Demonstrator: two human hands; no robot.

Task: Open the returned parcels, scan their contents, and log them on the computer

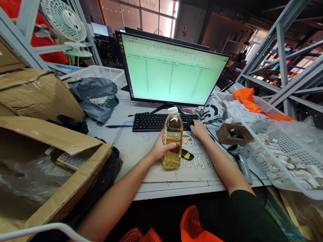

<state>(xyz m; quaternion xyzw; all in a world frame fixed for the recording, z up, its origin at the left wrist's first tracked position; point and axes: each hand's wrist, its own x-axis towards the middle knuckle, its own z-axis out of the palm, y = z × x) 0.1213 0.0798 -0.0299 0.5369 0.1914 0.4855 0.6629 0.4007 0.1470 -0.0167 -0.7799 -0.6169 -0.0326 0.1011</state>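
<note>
My left hand [163,147] is closed around a clear plastic bottle [174,134] of yellow liquid with a white cap, upright over the desk mat. My right hand [199,129] rests with its fingers on the right end of a black keyboard [153,122]; it holds nothing. The bottle hides part of the keyboard. Just right of the bottle's lower part lies a black and yellow tool [187,154], partly covered, that looks like a box cutter. Behind the keyboard stands a monitor [166,74] showing a spreadsheet-like page.
An open cardboard box [73,181] with plastic wrap stands at left, near a grey plastic bag [94,97]. Right of my arm are a small box [233,134], a grey handheld scanner [244,164] and a white basket [270,161]. A pen [118,126] lies left of the keyboard.
</note>
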